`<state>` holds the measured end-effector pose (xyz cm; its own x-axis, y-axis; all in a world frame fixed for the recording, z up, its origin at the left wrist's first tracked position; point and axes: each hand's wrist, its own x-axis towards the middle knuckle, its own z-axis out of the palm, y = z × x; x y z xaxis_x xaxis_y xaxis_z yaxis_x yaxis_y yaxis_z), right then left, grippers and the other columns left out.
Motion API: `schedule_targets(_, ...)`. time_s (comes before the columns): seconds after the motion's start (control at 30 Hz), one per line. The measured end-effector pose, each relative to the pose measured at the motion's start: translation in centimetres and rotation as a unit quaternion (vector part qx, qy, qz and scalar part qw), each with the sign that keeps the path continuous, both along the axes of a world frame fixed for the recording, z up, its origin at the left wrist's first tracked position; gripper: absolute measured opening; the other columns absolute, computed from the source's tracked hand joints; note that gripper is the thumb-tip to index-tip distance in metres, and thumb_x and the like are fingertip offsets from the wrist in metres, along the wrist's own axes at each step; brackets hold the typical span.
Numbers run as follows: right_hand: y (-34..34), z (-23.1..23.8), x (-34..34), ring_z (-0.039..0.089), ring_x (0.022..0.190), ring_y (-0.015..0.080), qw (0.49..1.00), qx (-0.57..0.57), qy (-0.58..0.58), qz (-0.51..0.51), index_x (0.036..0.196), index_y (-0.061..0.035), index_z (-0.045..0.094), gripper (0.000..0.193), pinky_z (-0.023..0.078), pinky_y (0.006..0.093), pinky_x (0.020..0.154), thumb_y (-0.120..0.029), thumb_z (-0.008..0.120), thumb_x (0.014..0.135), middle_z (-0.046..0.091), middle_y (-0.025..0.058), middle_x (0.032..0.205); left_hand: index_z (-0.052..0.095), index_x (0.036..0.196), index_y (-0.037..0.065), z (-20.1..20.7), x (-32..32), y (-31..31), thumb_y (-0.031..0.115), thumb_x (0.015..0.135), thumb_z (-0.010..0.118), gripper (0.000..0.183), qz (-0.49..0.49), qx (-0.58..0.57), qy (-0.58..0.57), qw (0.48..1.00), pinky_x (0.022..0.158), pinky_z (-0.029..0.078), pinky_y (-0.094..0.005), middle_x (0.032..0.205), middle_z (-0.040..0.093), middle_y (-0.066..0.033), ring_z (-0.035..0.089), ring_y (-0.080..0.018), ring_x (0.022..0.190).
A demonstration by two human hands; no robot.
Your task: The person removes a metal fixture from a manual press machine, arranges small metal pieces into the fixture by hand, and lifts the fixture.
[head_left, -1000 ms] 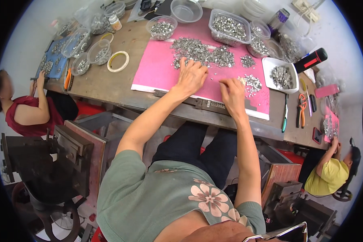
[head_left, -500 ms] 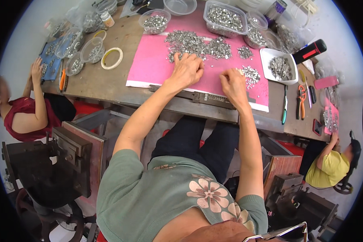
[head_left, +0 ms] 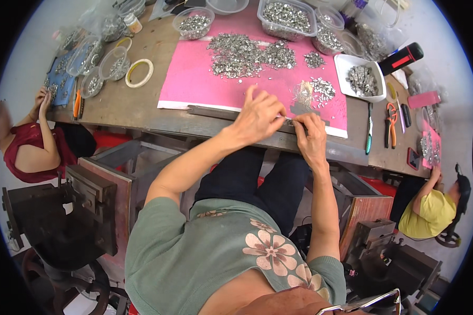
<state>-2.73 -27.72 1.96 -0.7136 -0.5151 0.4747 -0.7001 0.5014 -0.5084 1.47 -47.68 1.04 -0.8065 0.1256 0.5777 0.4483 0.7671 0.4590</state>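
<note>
My left hand is over a long dark metal bar at the table's front edge, thumb and fingertips pinched together. Right beside it, my right hand bends its fingers down onto the same bar, also in a pinch. Whatever tiny piece lies between the fingertips is too small to make out. A wide heap of small silvery metal pieces lies on the pink mat beyond my hands. Closer to my right hand is a smaller pile of shiny pieces, with a thin patterned metal plate next to it.
Tubs of metal parts, including a rectangular clear tub and a white dish, line the back and right. Orange-handled pliers and a green-handled tool lie rightward. A tape roll sits left. Co-workers sit at both sides.
My left hand has come from the big heap toward me and right, down to the bar. My right hand has left the small pile and moved nearer, meeting the left at the bar.
</note>
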Motion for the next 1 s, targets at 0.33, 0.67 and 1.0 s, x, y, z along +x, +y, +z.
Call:
schedule_targets(0.33,-0.4,-1.1,0.4,0.059,0.086,0.0285,0.999,-0.033,-0.002,-0.007,0.092,-0.0042,0.065,0.009,0.042,0.0396,0.079,-0.002,0.071,0.085,0.064,0.0087,0.091,0.068,0.091,0.009,-1.6,0.2,2.0,0.019,0.082,0.074,0.014,0.006,0.015,0.012,1.000,0.105,0.034,-0.0549,0.090,0.061,-0.0048,0.058,-0.0252,0.091)
schedule_targets(0.67,-0.6,-1.3,0.9,0.060,0.085,0.0282,0.998,-0.039,0.053,-0.017,0.091,-0.0043,0.066,0.011,0.043,0.0398,0.081,0.000,0.071,0.083,0.064,0.0087,0.090,0.068,0.093,0.010,-1.7,1.1,1.5,0.017,0.085,0.073,0.012,0.021,0.015,0.022,0.999,0.111,0.030,-0.0577,0.091,0.064,-0.0042,0.061,-0.0231,0.095)
schedule_targets(1.0,-7.7,-0.7,-7.1,0.062,0.085,0.0286,0.999,-0.026,0.007,0.026,0.091,-0.0071,0.070,0.006,0.042,0.0413,0.080,-0.011,0.071,0.086,0.065,0.0087,0.086,0.069,0.095,0.009,-1.7,2.2,0.4,0.008,0.083,0.074,0.013,0.063,0.083,0.084,0.991,0.109,0.035,-0.0519,0.093,0.065,-0.0025,0.062,-0.0216,0.090)
